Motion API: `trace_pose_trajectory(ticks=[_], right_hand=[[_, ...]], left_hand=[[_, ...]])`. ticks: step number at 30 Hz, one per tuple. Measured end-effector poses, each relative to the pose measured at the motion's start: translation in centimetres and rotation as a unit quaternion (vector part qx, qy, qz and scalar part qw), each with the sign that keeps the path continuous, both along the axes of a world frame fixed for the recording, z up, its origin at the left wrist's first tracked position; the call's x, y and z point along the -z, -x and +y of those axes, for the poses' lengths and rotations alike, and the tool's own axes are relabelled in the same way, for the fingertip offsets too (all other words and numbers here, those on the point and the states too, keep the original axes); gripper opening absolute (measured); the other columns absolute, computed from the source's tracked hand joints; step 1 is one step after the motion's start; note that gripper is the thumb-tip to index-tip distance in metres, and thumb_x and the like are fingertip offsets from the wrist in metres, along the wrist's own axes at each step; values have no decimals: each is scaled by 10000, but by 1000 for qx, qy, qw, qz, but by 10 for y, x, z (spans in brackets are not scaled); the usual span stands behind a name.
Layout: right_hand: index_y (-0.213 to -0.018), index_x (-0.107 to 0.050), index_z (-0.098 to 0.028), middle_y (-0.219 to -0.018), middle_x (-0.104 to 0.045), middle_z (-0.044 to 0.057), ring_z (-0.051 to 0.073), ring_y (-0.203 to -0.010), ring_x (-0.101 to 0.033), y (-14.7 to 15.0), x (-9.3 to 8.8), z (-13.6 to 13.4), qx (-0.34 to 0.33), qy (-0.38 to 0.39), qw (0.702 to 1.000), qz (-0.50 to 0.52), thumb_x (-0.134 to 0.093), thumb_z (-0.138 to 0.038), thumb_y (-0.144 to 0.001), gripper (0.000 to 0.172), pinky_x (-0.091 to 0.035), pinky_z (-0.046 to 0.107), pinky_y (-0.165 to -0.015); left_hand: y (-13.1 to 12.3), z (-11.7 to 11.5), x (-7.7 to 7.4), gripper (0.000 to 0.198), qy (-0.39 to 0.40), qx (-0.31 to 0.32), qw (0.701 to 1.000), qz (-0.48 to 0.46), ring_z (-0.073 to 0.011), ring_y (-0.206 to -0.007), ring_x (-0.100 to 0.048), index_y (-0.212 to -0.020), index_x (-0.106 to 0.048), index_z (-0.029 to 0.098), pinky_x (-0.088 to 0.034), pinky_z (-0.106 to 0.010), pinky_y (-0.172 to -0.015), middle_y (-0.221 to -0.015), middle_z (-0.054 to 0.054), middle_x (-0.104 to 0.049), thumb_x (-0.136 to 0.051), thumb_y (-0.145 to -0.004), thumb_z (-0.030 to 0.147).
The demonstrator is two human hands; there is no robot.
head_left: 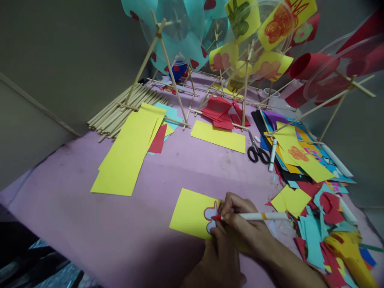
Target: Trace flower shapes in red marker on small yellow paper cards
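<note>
My right hand (240, 224) is closed round a white marker (258, 216) with a red tip. The tip rests on the red outline of a flower shape (210, 214) at the right edge of a yellow paper sheet (190, 212) on the pink tabletop (75, 216). My left hand (220, 260) lies below the sheet's near right corner, fingers bent against the flower shape and paper, pressing them down. Most of the left hand is in shadow.
Long yellow strips (129, 152) lie at left beside a bundle of wooden sticks (120, 110). Black-handled scissors (257, 151) and another white marker (272, 155) lie beyond my hands. Paper scraps (318, 208) heap at right with a yellow glue gun (349, 252). Stick-framed paper wheels (180, 36) stand behind.
</note>
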State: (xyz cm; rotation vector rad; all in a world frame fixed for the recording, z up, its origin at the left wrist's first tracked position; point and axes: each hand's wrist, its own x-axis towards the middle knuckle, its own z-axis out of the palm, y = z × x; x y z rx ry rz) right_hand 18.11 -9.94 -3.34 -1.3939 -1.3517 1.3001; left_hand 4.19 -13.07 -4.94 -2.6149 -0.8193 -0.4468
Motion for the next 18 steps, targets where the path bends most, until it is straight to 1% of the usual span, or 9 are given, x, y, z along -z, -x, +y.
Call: trace_pose_trajectory(ticks=[3,5,9,12,15,18], right_hand=[[-650,-450,-213,-566,-456,-42,127,-535,-399,3,-4,0,-32,-5,999,-19,-451,-161,-762,124,-287,240,-491],[-678,-452,-214,-589,-485,-39,128,-543,-422,4,-5,-1,-47,1,999,-18,-440,-153,-777,117,-307,237,-495],[-715,-459,-215,-638,-554,-26,132,-585,-482,7,-7,0,-63,9,998,-16,-442,-130,-793,116,-349,238,-531],[-716,-458,-215,-622,-558,-30,129,-572,-486,9,-9,1,-72,3,997,-16,-444,-128,-786,112,-349,236,-528],[-708,-464,-214,-610,-551,-30,131,-567,-488,9,-10,2,-70,3,997,-16,-451,-134,-778,107,-349,239,-528],[-691,-476,-211,-595,-532,-30,133,-551,-484,9,-4,1,-29,13,999,4,-472,-151,-770,100,-345,239,-511]], left_hand=[[0,-1,0,391,2,1,1000,-8,-259,-930,-574,-1005,-680,109,-392,-356,-682,-995,-92,-706,-421,-911,386],[0,-3,0,377,16,2,1000,-10,-261,-937,-579,-1010,-678,102,-396,-353,-679,-991,-96,-706,-424,-914,365],[0,-4,0,361,34,3,999,-8,-258,-921,-598,-1021,-672,89,-418,-348,-683,-974,-101,-709,-416,-926,325],[0,-4,1,365,36,12,999,-12,-254,-906,-605,-1021,-667,85,-422,-349,-682,-969,-93,-712,-414,-930,333],[0,-3,2,402,40,23,999,-5,-259,-908,-600,-1013,-664,73,-404,-345,-654,-983,-107,-707,-435,-923,391],[0,-2,0,429,37,12,999,0,-263,-912,-590,-1021,-660,67,-387,-347,-660,-988,-122,-703,-448,-909,422]])
